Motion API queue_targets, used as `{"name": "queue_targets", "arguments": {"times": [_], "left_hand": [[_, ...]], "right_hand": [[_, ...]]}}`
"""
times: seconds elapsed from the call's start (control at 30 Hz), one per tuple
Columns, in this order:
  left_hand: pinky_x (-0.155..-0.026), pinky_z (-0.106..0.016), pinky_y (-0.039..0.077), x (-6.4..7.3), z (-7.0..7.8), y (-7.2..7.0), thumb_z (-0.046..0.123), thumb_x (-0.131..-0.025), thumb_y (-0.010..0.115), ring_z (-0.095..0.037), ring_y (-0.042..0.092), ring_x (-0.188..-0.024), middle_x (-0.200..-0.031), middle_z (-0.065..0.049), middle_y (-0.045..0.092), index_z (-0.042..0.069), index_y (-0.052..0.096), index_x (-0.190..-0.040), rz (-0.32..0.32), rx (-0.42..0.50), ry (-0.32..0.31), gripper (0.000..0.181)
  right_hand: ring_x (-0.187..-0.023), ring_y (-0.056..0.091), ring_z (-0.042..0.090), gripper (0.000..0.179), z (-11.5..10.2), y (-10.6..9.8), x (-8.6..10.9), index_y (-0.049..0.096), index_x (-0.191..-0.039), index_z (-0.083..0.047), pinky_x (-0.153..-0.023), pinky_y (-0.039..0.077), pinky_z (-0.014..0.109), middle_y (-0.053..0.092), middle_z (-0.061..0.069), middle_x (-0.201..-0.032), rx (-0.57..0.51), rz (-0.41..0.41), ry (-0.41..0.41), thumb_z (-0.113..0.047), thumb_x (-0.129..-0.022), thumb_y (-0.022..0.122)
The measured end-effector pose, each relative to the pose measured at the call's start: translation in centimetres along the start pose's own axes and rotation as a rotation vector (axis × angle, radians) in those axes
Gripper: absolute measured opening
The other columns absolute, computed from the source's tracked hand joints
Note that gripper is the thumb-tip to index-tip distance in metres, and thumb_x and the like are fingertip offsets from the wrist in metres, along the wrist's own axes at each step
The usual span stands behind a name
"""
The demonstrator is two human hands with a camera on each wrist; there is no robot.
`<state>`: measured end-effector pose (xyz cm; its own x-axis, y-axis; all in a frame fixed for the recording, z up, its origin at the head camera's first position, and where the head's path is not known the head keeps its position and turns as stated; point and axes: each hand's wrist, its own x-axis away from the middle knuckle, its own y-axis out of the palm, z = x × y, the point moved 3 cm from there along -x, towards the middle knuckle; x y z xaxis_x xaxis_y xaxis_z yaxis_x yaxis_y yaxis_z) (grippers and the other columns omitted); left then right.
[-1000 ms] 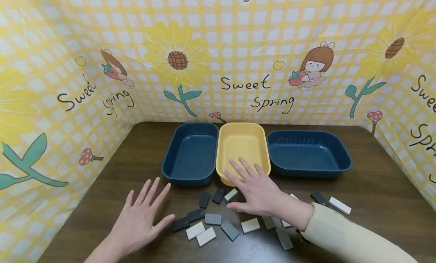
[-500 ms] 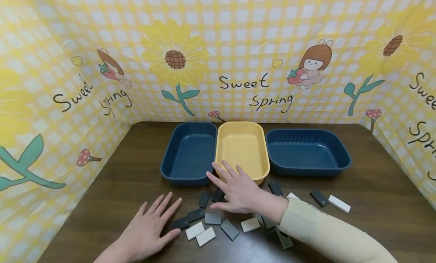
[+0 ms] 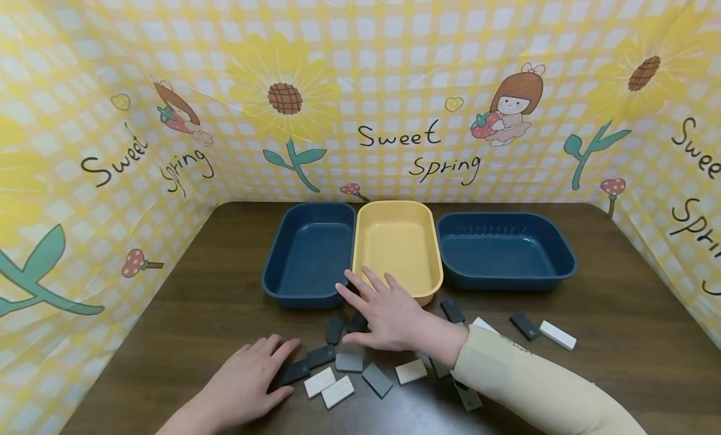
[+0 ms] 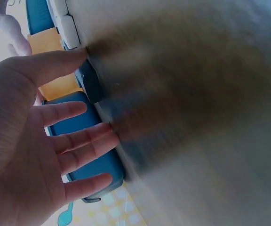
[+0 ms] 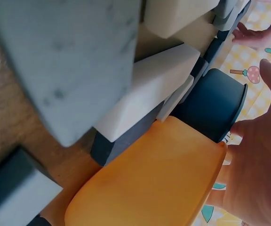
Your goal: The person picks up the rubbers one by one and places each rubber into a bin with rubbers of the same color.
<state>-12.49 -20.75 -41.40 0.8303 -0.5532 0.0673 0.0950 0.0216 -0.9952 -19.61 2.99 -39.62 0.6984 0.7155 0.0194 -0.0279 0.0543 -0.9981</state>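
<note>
My left hand (image 3: 242, 382) is low at the left, its fingers loosely bent and thumb apart, beside a black block (image 3: 295, 372). The left wrist view shows that hand (image 4: 27, 141) holding nothing, a dark block (image 4: 91, 82) just past its thumb and index finger. My right hand (image 3: 388, 313) spreads its fingers above a black block (image 3: 357, 323) at the yellow bin's near edge, hiding part of the pile. Around the hands lie white blocks (image 3: 338, 392), grey blocks (image 3: 377, 380) and a cream block (image 3: 411, 372).
Along the back stand a blue bin (image 3: 310, 260), a yellow bin (image 3: 400, 247) and a wide blue bin (image 3: 501, 253), nothing visible inside. A black block (image 3: 524, 326) and a white block (image 3: 557, 335) lie toward the right. A yellow checked cloth (image 3: 360, 97) surrounds the brown table (image 3: 186, 297).
My left hand has come down and inward to the black blocks, its fingers bending. The right hand has shifted left from over the yellow bin, then stays nearly still. No block has visibly moved.
</note>
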Motion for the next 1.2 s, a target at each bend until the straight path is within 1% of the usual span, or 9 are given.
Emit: {"name": "queue_targets", "arguments": {"times": [0.1, 0.3, 0.47, 0.6, 0.7, 0.9, 1.03, 1.2], "left_hand": [[-0.072, -0.042, 0.049, -0.2, 0.2, -0.2, 0.04, -0.082, 0.075, -0.016, 0.056, -0.087, -0.101, 0.002, 0.056, 0.011, 0.059, -0.126, 0.007, 0.01, 0.028, 0.055], [-0.073, -0.042, 0.05, -0.5, 0.5, -0.1, 0.032, -0.082, 0.076, -0.015, 0.058, -0.084, -0.093, 0.004, 0.057, 0.014, 0.063, -0.11, 0.002, 0.022, 0.061, 0.036], [-0.075, -0.044, 0.051, -0.5, 0.5, 0.0, 0.029, -0.081, 0.077, -0.019, 0.06, -0.085, -0.093, 0.001, 0.06, 0.011, 0.063, -0.106, 0.014, 0.015, 0.076, 0.033], [-0.075, -0.044, 0.051, -0.4, 0.4, 0.1, 0.026, -0.081, 0.077, -0.02, 0.061, -0.085, -0.093, 0.0, 0.059, 0.011, 0.062, -0.104, 0.034, 0.009, 0.073, 0.031], [-0.076, -0.044, 0.051, -0.2, 0.3, 0.1, 0.025, -0.082, 0.076, -0.021, 0.061, -0.086, -0.093, -0.001, 0.058, 0.01, 0.061, -0.104, 0.04, 0.01, 0.053, 0.031], [-0.078, -0.044, 0.052, 0.3, -0.6, -0.5, 0.024, -0.083, 0.076, -0.022, 0.062, -0.089, -0.095, -0.002, 0.058, 0.007, 0.061, -0.109, 0.034, 0.011, -0.03, 0.033], [-0.073, -0.041, 0.052, 0.8, -1.5, -1.3, 0.022, -0.082, 0.077, -0.017, 0.06, -0.085, -0.092, 0.0, 0.058, 0.009, 0.061, -0.107, 0.081, -0.01, -0.068, 0.032], [-0.067, -0.037, 0.052, 1.6, -2.9, -2.2, 0.018, -0.079, 0.078, -0.013, 0.059, -0.08, -0.089, 0.003, 0.058, 0.011, 0.06, -0.102, 0.176, -0.013, -0.094, 0.03]], "right_hand": [[-0.145, 0.019, 0.031, 0.086, 0.1, 0.0, 0.0, 0.015, -0.157, -0.026, -0.108, 0.027, 0.054, 0.012, 0.003, -0.162, -0.013, 0.004, -0.002, -0.075, -0.089, 0.036], [-0.142, 0.025, 0.032, 0.086, 0.1, 0.1, 0.0, 0.017, -0.157, -0.026, -0.106, 0.03, 0.055, 0.012, 0.004, -0.162, -0.054, 0.01, -0.007, -0.073, -0.089, 0.04], [-0.142, 0.026, 0.031, 0.085, 0.1, 0.2, -0.1, 0.016, -0.157, -0.027, -0.107, 0.03, 0.054, 0.01, 0.002, -0.162, -0.063, 0.0, 0.0, -0.073, -0.089, 0.04], [-0.141, 0.029, 0.031, 0.085, 0.1, 0.2, -0.2, 0.016, -0.157, -0.027, -0.106, 0.031, 0.054, 0.011, 0.003, -0.162, -0.07, 0.002, 0.001, -0.073, -0.089, 0.041], [-0.14, 0.029, 0.031, 0.085, 0.2, 0.2, -0.2, 0.016, -0.157, -0.026, -0.106, 0.031, 0.054, 0.011, 0.003, -0.162, -0.072, -0.002, 0.003, -0.072, -0.089, 0.042], [-0.14, 0.03, 0.03, 0.085, 0.2, 0.2, -0.2, 0.016, -0.157, -0.026, -0.106, 0.032, 0.054, 0.01, 0.003, -0.162, -0.075, -0.01, 0.0, -0.071, -0.089, 0.043], [-0.14, 0.031, 0.03, 0.086, 0.3, 0.2, -0.2, 0.017, -0.157, -0.026, -0.106, 0.032, 0.054, 0.01, 0.003, -0.162, -0.083, -0.01, -0.003, -0.071, -0.089, 0.043], [-0.139, 0.032, 0.031, 0.085, 0.3, 0.1, -0.2, 0.019, -0.157, -0.025, -0.105, 0.033, 0.054, 0.011, 0.004, -0.162, -0.092, -0.001, -0.011, -0.07, -0.089, 0.045]]}}
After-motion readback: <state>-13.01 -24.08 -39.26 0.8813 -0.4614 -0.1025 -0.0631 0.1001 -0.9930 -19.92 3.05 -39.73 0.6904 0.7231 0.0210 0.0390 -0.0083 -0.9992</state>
